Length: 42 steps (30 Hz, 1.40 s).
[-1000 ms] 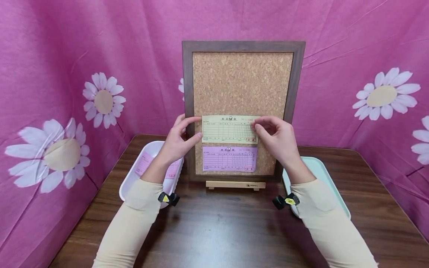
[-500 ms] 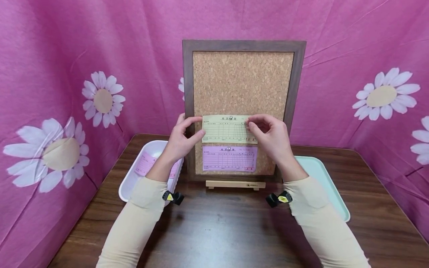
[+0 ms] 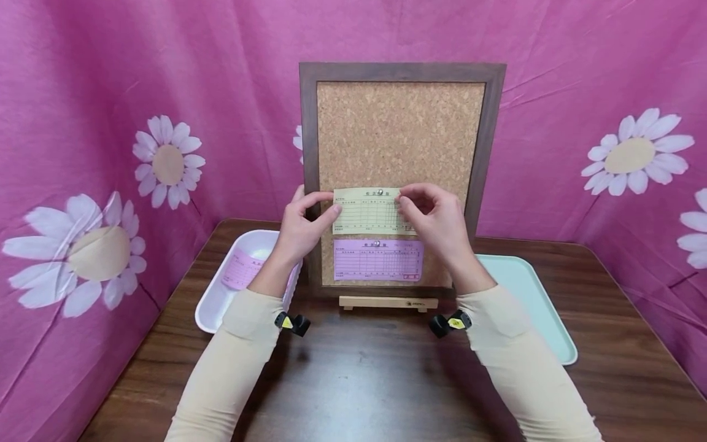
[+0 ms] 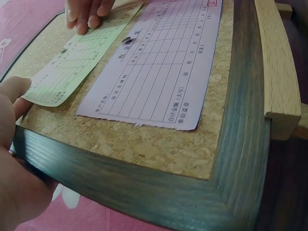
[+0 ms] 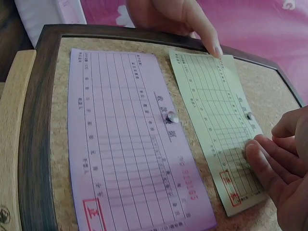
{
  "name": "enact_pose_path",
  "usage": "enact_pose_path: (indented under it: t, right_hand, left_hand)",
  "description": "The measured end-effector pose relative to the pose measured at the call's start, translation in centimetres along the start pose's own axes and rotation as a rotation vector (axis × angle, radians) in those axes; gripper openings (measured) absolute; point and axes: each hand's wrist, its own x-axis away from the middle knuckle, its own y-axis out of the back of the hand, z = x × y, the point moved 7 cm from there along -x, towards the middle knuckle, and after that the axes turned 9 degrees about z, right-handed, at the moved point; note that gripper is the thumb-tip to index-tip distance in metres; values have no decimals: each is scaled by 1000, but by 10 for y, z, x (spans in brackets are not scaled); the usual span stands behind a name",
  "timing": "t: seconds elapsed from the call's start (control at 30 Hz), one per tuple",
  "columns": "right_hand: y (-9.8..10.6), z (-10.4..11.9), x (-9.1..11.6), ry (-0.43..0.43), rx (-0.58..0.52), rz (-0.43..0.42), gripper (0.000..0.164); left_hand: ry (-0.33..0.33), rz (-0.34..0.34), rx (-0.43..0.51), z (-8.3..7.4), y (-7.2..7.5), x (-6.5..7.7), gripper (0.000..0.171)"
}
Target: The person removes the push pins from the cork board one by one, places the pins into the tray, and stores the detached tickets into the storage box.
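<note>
A yellow-green receipt slip (image 3: pixel 359 212) lies against the corkboard (image 3: pixel 400 135), with a pushpin (image 3: pixel 380 192) near its top edge. My left hand (image 3: pixel 304 224) pinches the slip's left edge, thumb in front and a fingertip partly hidden behind it. My right hand (image 3: pixel 439 218) is over the slip's right part; thumb and fingertips lie close to the pin, parted and apart from it. In the right wrist view those fingers (image 5: pixel 257 154) touch the paper's face. Below hangs a purple receipt slip (image 3: pixel 378 261) with its own pushpin (image 5: pixel 172 117).
The board leans on a small wooden stand (image 3: pixel 388 302) on the dark wooden table (image 3: pixel 353 380). At left is a white tray (image 3: pixel 210 310) with pink slips (image 3: pixel 242 270). A mint-green tray (image 3: pixel 530 294) stands at right. Pink cloth (image 3: pixel 237 61) hangs behind.
My right hand has slid leftward across the yellow-green slip, closer to its pushpin. My left hand has shifted slightly right, its thumb now further over the slip's edge.
</note>
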Motion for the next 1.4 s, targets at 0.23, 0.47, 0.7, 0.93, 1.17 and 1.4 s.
enact_pose_path:
  t: [0.23, 0.47, 0.7, 0.93, 1.17, 1.4]
  right_hand:
    - [-9, 4, -5, 2, 22, -21, 18]
    - [-18, 7, -9, -2, -7, -39, 16]
    - [-24, 8, -11, -36, -13, -43, 14]
    - [-25, 8, -10, -9, -1, -73, 12]
    - [-27, 10, -10, -14, 8, -100, 12]
    - [-31, 13, -13, -28, 28, -123, 12]
  left_hand:
    - [12, -42, 35, 1, -2, 0, 30]
    - [-24, -103, 49, 0, -2, 0, 24]
    - [-45, -129, 63, 1, -2, -1, 22]
    - [-77, -114, 84, 0, -5, -2, 23]
    - [-84, -108, 91, 0, -6, -2, 24]
    - [-107, -121, 70, 0, -5, -3, 23]
